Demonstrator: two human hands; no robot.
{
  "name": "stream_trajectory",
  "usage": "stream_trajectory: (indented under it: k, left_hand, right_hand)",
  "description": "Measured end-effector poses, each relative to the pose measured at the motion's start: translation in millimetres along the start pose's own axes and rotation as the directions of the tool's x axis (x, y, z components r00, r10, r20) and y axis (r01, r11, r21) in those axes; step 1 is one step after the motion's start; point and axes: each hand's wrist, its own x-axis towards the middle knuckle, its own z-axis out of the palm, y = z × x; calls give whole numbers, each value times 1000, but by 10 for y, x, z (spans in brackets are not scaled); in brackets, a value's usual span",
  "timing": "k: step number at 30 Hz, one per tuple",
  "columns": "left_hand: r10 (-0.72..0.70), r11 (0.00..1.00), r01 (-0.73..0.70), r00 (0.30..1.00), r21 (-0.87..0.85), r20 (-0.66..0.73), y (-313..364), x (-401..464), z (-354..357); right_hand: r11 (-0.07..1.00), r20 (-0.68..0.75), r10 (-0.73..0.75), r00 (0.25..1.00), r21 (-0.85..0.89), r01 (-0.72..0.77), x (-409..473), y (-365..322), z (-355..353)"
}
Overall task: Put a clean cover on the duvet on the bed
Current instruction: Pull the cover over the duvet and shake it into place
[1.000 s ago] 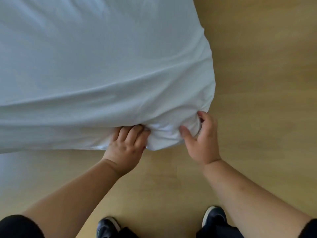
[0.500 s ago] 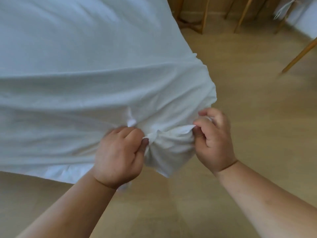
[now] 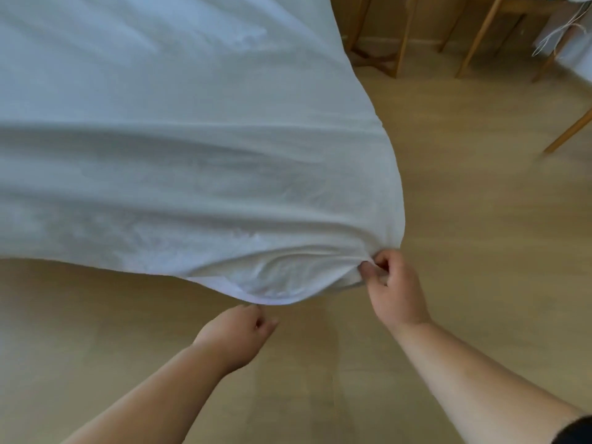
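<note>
Your right hand (image 3: 392,288) is pinching the near right corner of the white duvet cover (image 3: 192,155) between thumb and curled fingers, holding it up off the wooden floor (image 3: 480,251). Your left hand (image 3: 238,331) is hanging just below the cover's sagging near edge with its fingers curled; whether it is gripping the hem, you cannot tell. Wooden chair legs (image 3: 400,36) are standing at the far right.
</note>
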Motion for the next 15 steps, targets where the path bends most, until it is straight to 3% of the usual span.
stream_trajectory:
  k: [2,3,5,8,10,12,13,15]
  left_hand:
    - [-162,979,137,973,-151,-163,-210,-29,84]
    - [-215,951,141,941,-275,-262,-255,-72,80]
    - [-275,817,28,896,-576,-348,-224,-126,33]
    - [-180,470,-222,924,-855,-339,-4,-196,-48]
    - [-249,153,-258,924,-954,-289,108,-177,-106]
    - [-345,-183,-280,916,-942,-205,198,-160,-196]
    - [-377,-290,-280,912,-915,-160,234,-174,-250]
    - [-405,-351,-261,908,-899,-105,294,-241,-323]
  right_hand:
    - [960,-65,262,963,122,-253,-59,113,23]
    - [903,16,380,925,212,-374,-98,136,60]
    - [791,299,434,850,325,-518,-151,159,144]
    - [722,549,347,760,361,-591,-203,125,291]
    - [633,567,345,748,448,-631,-155,33,343]
    - [503,536,392,747,556,-662,-92,-93,327]
    - [461,504,419,755,598,-656,-57,-143,312]
    - [385,448,455,770,680,-623,-34,-213,298]
